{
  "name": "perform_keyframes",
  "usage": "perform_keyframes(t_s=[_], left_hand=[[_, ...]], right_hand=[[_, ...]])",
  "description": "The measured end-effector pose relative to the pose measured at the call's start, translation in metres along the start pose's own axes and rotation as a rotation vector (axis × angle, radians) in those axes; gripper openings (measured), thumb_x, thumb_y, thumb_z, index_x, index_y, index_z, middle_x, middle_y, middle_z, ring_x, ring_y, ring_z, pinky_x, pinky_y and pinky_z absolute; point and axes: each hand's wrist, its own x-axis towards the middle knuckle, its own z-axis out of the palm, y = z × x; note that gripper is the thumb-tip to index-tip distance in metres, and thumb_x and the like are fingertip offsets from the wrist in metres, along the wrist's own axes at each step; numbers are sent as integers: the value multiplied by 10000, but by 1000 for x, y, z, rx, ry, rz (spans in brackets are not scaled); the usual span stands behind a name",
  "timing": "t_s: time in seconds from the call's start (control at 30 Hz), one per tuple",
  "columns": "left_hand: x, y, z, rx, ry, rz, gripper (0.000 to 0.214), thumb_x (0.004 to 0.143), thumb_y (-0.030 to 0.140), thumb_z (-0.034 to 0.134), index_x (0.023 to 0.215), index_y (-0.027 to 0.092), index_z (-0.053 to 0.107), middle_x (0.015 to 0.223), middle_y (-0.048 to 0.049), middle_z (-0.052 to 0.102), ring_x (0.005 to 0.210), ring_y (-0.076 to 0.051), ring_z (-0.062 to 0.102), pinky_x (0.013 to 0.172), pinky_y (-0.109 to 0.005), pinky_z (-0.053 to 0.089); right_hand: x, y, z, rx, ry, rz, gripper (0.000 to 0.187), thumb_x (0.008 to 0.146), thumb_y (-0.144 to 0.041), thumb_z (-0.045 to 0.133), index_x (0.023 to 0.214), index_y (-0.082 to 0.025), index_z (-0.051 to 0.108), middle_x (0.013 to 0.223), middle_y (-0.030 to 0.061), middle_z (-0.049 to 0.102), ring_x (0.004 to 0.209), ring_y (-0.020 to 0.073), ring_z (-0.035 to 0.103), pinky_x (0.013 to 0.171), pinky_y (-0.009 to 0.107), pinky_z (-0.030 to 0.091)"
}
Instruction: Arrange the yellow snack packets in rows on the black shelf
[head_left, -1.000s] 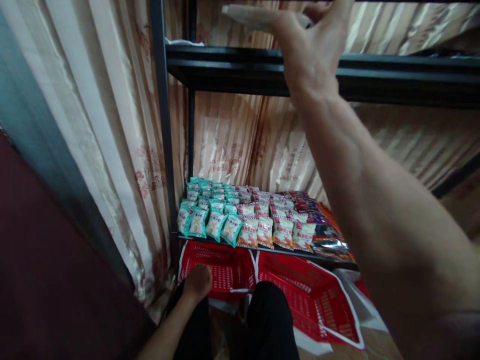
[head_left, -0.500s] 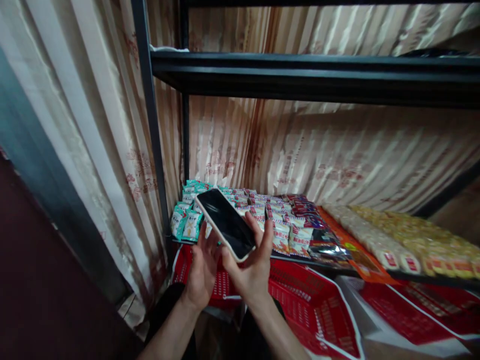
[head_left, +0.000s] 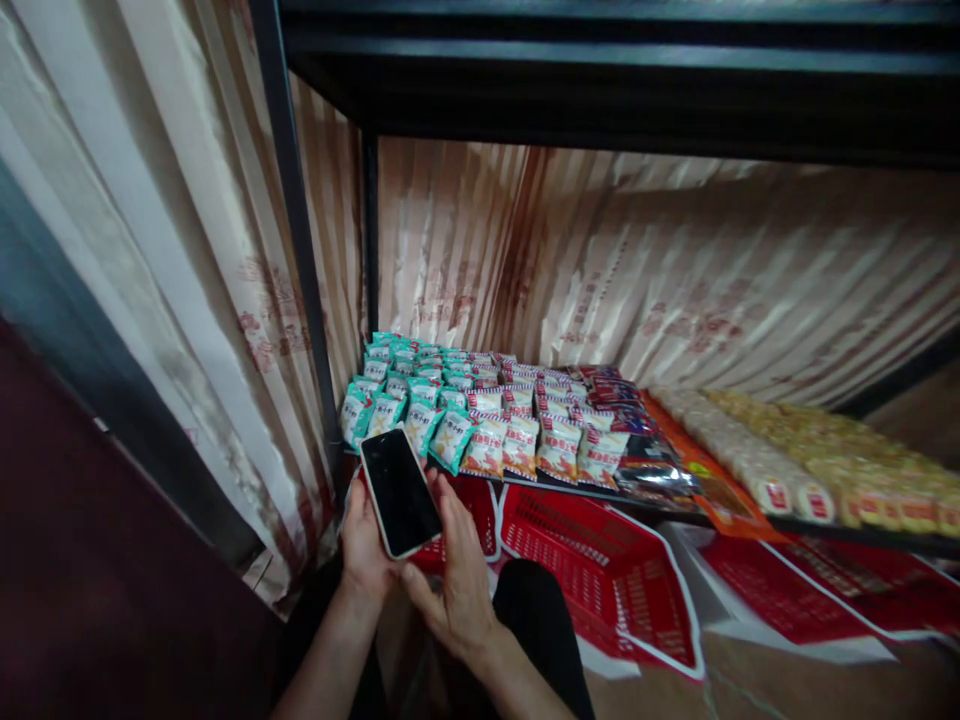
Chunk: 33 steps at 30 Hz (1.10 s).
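A smartphone (head_left: 401, 493) with a dark screen and a pale edge lies tilted, screen up, between my two hands above my knees. My left hand (head_left: 366, 548) cradles it from below and along its left side; most of the fingers are hidden behind it. Against the phone's lower right edge rests my right hand (head_left: 461, 585), its fingers stretched out and its thumb apart below the phone. Just beyond the phone, rows of small snack packets stand on a low shelf: teal and white packets (head_left: 424, 425) and white and orange packets (head_left: 559, 448).
Farther right on the shelf are dark packets (head_left: 652, 465), an orange pack (head_left: 731, 508) and clear-wrapped yellow food packs (head_left: 847, 450). Red bags (head_left: 600, 570) with white trim lie below. A dark metal post (head_left: 304, 220), an upper shelf (head_left: 600, 95) and a pleated curtain (head_left: 187, 250) enclose the space.
The phone has moved down and left, from my right hand's grip into my left hand. My right hand's fingers have loosened to its side. The view has tilted downward.
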Motion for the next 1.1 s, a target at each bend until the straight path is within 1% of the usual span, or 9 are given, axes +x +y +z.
perform_keyframes(t_s=[0.07,0.13,0.3,0.4,0.5,0.67,0.83,0.93,1.1], left_hand=[[6,1,-13,-20,-3,18,625,880,597,236,1274,199,513,1232,-108,585,1234,-280,447,1087,-511,223],[15,3,-21,-34,-4,8,621,870,608,260,1282,211,503,1234,-108,583,1206,-288,476,1079,-533,222],[54,2,-27,-11,-2,-104,594,879,581,296,1227,175,553,1223,-119,589,1151,-290,527,1051,-528,280],[78,-3,-30,12,0,-174,599,883,578,285,1221,164,557,1224,-123,588,1140,-296,534,1029,-523,315],[93,-12,-42,31,10,-208,615,879,591,278,1245,169,534,1233,-130,580,1144,-298,531,1014,-522,336],[101,-25,-62,13,17,-216,597,884,573,293,1283,177,495,1275,-136,544,1184,-302,495,1024,-528,323],[107,-24,-63,27,44,-206,594,896,559,262,1274,171,505,1239,-134,575,1201,-306,477,1015,-530,340],[111,-25,-63,58,72,-183,578,894,560,272,1305,204,468,1241,-116,577,1217,-299,461,1011,-522,350],[116,-28,-66,76,87,-199,575,884,561,311,1322,213,447,1252,-115,569,1205,-305,473,1012,-518,353]], right_hand=[[-2,23,-1,-32,0,96,621,872,-322,455,1425,-216,191,1420,133,349,1303,269,348,993,480,405],[0,55,3,-59,40,236,486,895,-296,406,1367,-201,339,1376,126,413,1279,244,388,1004,452,403],[17,144,26,-44,76,367,428,884,-345,399,1245,-135,491,1244,162,533,1179,251,495,960,469,438],[26,175,38,-29,80,374,417,880,-330,393,1230,-135,508,1217,160,555,1146,248,523,946,475,448],[34,187,46,-18,68,367,415,878,-297,391,1257,-156,487,1220,137,555,1134,229,532,952,453,450],[41,191,55,-61,38,364,430,876,-266,402,1283,-139,465,1281,144,512,1213,228,470,988,422,430],[47,196,64,-82,34,377,467,876,-279,410,1320,-135,431,1357,152,442,1266,244,414,1013,447,408],[54,198,67,-56,31,359,479,879,-263,398,1341,-137,408,1385,141,411,1296,238,370,1041,447,381],[55,202,71,-76,17,349,457,885,-230,379,1329,-133,426,1389,150,394,1295,242,364,1052,446,367]])
